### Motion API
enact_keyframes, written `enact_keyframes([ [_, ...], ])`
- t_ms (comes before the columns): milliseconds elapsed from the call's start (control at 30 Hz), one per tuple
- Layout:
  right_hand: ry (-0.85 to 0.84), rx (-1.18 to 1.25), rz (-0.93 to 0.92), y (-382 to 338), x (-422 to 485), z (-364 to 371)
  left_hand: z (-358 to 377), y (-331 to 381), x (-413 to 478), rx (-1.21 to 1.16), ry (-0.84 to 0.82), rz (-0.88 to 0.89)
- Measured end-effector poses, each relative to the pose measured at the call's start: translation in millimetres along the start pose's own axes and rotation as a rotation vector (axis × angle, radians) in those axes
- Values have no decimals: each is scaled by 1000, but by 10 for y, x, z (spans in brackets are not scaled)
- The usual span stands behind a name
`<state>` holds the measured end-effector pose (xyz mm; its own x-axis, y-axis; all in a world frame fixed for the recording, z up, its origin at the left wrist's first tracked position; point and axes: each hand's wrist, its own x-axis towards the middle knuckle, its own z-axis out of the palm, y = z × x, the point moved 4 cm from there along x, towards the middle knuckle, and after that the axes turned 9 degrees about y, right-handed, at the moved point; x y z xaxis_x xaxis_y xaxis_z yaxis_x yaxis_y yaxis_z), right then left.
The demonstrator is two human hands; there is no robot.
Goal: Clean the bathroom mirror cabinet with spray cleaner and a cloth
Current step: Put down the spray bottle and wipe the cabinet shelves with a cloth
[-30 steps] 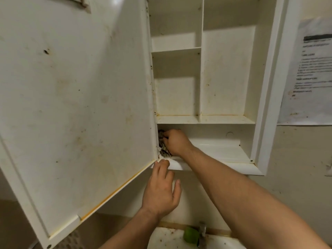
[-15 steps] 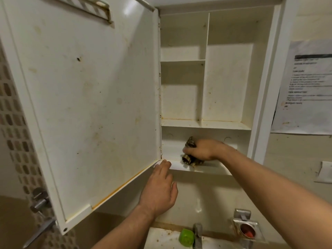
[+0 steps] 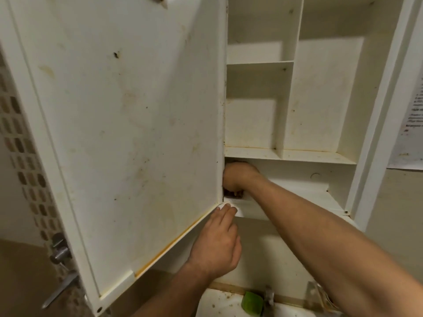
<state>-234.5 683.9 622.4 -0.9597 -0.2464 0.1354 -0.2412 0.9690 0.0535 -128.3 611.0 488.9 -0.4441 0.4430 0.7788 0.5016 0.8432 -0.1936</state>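
The white mirror cabinet (image 3: 318,157) hangs open, its stained door (image 3: 128,124) swung out to the left. My right hand (image 3: 238,177) is inside the bottom compartment at its left corner, closed over a dark patterned cloth (image 3: 233,193) of which only a small part shows beneath the fingers. My left hand (image 3: 217,243) is below, fingertips touching the cabinet's lower front edge beside the door's bottom corner, holding nothing. No spray cleaner is in view.
Shelves and a vertical divider split the upper cabinet into bare, stained compartments. Below are a sink (image 3: 219,305) with a tap (image 3: 270,296) and a green object (image 3: 253,303). A paper notice (image 3: 409,110) hangs on the right wall; a door handle (image 3: 59,252) sits at lower left.
My right hand has slid the cloth from the middle of the bottom shelf back to its left corner. The left hand has stayed at the cabinet's lower edge.
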Motion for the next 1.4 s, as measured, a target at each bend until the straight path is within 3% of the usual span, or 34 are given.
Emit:
enact_keyframes([
  [67,-13,81,-23,32,59,-39,15,3,-8,-2,14,-5],
  [200,15,337,105,326,26,-21,46,33,14,-31,41,-55],
  [267,48,703,229,432,-54,104,59,53,38,-47,54,-82],
  [333,100,1274,350,454,-171,241,72,74,81,-74,61,-99],
  [400,183,1534,372,456,-256,280,77,68,83,-77,62,-96],
  [533,367,1354,325,706,-591,147,59,16,62,-35,49,-60],
  [700,513,1363,467,1152,-1008,321,89,97,71,21,45,-70],
  [833,603,1608,524,1162,-953,417,53,125,179,8,35,-102],
  [933,514,1915,512,1015,-846,443,-19,152,275,-28,37,-133],
  [1000,454,1856,450,906,-768,446,-36,146,295,-37,15,-162],
  [1100,529,1392,347,781,-621,428,-48,139,290,-42,8,-195],
  [1233,465,733,-102,431,-336,341,-27,137,268,-22,24,-176],
  [1400,286,264,-193,455,-124,161,21,124,267,-8,40,-192],
])
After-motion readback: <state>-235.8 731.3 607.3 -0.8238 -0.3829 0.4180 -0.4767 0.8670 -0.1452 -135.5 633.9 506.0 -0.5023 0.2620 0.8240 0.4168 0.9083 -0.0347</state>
